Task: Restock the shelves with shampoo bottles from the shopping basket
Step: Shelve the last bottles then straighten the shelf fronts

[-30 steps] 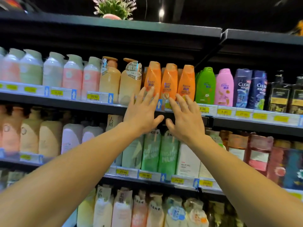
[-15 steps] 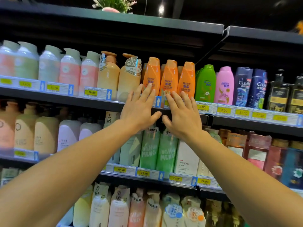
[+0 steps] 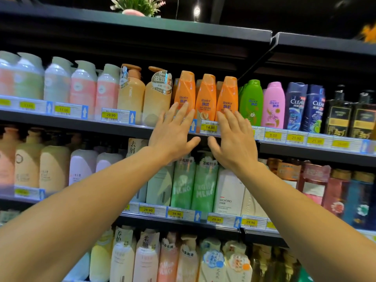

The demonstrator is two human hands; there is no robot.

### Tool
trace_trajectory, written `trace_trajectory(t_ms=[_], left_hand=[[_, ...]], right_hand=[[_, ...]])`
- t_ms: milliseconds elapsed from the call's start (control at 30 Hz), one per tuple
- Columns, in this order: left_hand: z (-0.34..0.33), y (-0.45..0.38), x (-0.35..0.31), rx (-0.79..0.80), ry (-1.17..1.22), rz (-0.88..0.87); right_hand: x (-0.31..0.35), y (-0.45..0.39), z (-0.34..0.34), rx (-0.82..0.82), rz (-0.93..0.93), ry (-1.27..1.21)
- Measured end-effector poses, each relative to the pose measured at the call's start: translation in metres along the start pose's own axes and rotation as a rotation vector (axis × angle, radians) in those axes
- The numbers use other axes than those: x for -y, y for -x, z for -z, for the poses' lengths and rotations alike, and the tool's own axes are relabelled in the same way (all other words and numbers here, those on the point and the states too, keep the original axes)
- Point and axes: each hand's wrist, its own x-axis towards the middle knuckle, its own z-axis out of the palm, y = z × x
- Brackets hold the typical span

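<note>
Two hands are raised to the three orange bottles, and neither grips anything. The left hand has its fingers straight and slightly spread, the fingertips lying over the lower front of the left orange bottle; whether they press it or only hover in front of it cannot be told. Its thumb sticks out toward the other hand, below the shelf edge. The right hand is likewise flat and relaxed, its fingertips over the base of the right orange bottle, thumb pointing inward so the two thumbs sit near each other but apart. Between the hands the middle orange bottle stands upright and uncovered, with a yellow price tag just below it on the shelf edge. All three orange bottles stand side by side, touching or nearly so, with more orange caps behind them.

Just right of the orange bottles stand a green bottle, then a pink bottle, then two dark blue bottles. Just left of them are two tan pump bottles. Below the orange bottles, on the next shelf down, stand two green tubes. Both bare forearms reach up from the lower corners. No basket shows.
</note>
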Motion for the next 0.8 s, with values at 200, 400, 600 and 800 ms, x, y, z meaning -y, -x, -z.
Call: trace_trajectory(t_ms=[200, 400, 600, 800], left_hand=[[-0.005, -0.004, -0.029, 0.037, -0.004, -0.071], [-0.009, -0.006, -0.034, 0.057, -0.012, -0.059], [-0.007, -0.006, -0.036, 0.063, 0.005, -0.058], [-0.004, -0.009, -0.044, 0.017, 0.008, -0.085]], right_hand=[[-0.026, 0.012, 0.005, 0.082, -0.083, 0.089], [-0.03, 0.013, 0.005, 0.084, -0.068, 0.078], [-0.028, 0.013, 0.004, 0.108, -0.049, 0.072], [-0.042, 0.019, 0.014, 0.018, -0.038, 0.053]])
